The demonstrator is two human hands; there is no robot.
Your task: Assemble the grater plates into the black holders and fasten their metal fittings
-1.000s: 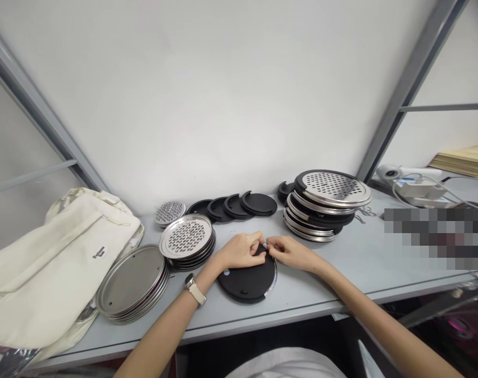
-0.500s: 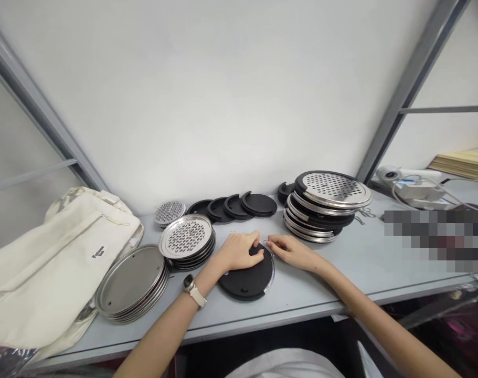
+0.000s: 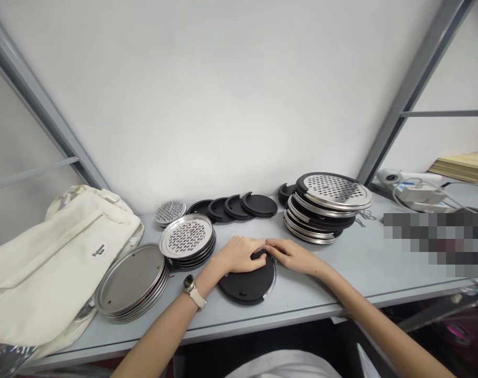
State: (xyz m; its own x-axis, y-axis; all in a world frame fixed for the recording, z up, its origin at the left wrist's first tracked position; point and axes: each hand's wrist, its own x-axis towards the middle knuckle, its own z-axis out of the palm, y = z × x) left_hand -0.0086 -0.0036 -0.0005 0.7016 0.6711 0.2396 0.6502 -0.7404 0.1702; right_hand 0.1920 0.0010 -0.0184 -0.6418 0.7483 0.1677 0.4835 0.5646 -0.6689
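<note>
Plain white wall point(image 3: 223, 105) is seen behind a pale grey surface point(image 3: 360, 262), flanked by slanted grey metal posts point(image 3: 413, 89). Flat black round disc point(image 3: 248, 286), silver strip along its right edge, is placed near the front, mid-surface. Its far part is covered by the left hand point(image 3: 239, 254), thumb and fingers curled near the edge; a pale-strapped watch point(image 3: 194, 291) is worn on that wrist. Right hand point(image 3: 289, 255) is held at the disc's far right edge, fingertips bunched, close against the left's. Whether anything is pinched in either grip cannot be made out.

Left of the disc: grey round metal plates point(image 3: 132, 278) are stacked, beside a stack topped by a silver round grater point(image 3: 187, 236). Black round lids point(image 3: 259, 205) are laid overlapping by the wall. To the right, black and silver discs point(image 3: 337, 189) are piled higher. Cream fabric bag point(image 3: 61, 257) is laid far left.
</note>
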